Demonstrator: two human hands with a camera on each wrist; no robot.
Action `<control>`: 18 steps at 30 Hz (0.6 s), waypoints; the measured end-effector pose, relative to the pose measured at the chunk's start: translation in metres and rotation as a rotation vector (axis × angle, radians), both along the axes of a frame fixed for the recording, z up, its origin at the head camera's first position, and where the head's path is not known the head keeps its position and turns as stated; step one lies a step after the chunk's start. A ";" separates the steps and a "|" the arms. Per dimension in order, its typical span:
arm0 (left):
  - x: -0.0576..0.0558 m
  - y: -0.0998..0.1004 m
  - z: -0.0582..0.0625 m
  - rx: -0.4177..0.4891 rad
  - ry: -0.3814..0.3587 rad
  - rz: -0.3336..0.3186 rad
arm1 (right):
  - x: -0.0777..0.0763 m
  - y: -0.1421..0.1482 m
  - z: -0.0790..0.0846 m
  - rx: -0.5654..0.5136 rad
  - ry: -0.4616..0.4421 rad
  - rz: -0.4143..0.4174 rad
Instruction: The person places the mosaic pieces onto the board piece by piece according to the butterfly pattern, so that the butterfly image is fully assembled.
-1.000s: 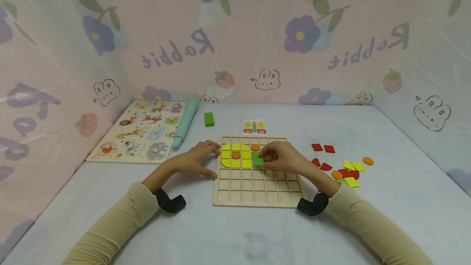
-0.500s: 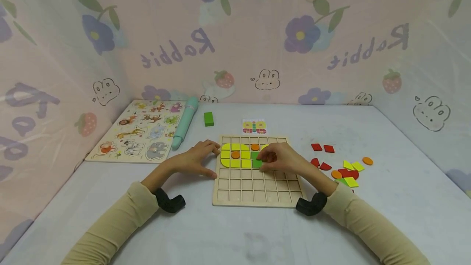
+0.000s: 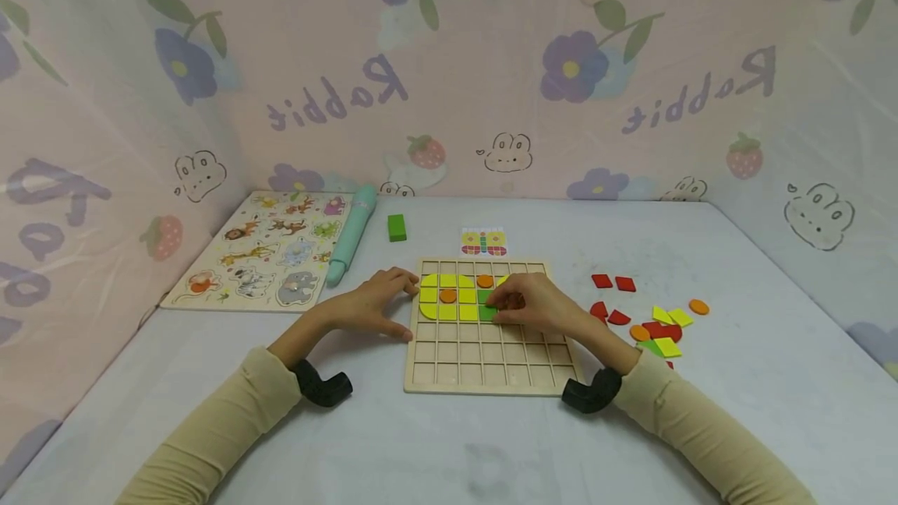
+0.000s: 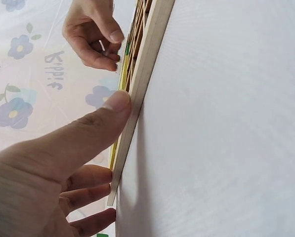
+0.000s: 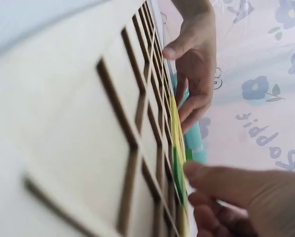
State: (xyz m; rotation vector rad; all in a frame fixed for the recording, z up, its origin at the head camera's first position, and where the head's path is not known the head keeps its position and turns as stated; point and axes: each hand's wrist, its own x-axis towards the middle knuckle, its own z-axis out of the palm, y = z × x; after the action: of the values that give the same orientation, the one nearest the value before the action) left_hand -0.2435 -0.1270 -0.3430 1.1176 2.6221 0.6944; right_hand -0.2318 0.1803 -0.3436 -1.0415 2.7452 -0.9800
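A wooden grid board (image 3: 459, 374) lies before me. My left hand (image 3: 372, 304) rests at its left edge, thumb and fingertips spread along the rim in the left wrist view. My right hand (image 3: 539, 302) is over the upper middle, fingers bent, thumb tip right at a green square tile (image 3: 486, 314) that lies flat in its cell. Above that tile sit another green square (image 3: 482, 298) and an orange disc (image 3: 485, 280). Yellow tiles (image 3: 428, 309) surround a second orange disc (image 3: 447, 296) to the left. The right hand hides tiles farther right.
Behind the board lies a butterfly pattern card (image 3: 483, 241). Loose red squares (image 3: 625, 284), yellow squares (image 3: 668, 347) and orange discs (image 3: 698, 307) are scattered to the right. A green block (image 3: 397, 227), a teal pen-like stick (image 3: 352, 234) and an animal puzzle board (image 3: 242, 256) lie back left.
The lower green tile, tilted under my right fingers a second ago, now lies flat in its cell. My right hand has shifted slightly; the left has stayed at the board's edge.
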 end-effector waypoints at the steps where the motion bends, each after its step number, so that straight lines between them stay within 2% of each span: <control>1: 0.000 0.000 0.000 0.000 -0.001 0.001 | 0.000 0.001 0.001 0.002 0.010 0.006; 6: 0.000 0.000 -0.001 -0.003 0.004 0.002 | 0.001 0.017 0.019 -0.004 0.078 -0.002; 11: 0.000 0.000 0.000 -0.013 0.009 0.005 | 0.012 0.064 0.039 0.001 0.112 -0.094; 14: 0.000 0.000 0.000 -0.018 0.007 0.007 | 0.022 0.095 0.042 0.040 0.125 -0.137; 18: -0.001 0.000 -0.002 -0.022 0.010 0.004 | 0.038 0.132 0.036 0.115 0.093 -0.200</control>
State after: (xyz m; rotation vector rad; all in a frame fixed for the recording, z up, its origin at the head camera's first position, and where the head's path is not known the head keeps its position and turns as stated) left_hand -0.2446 -0.1268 -0.3449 1.1134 2.6342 0.6606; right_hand -0.1934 0.3122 -0.3079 -0.8287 2.9884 -0.8014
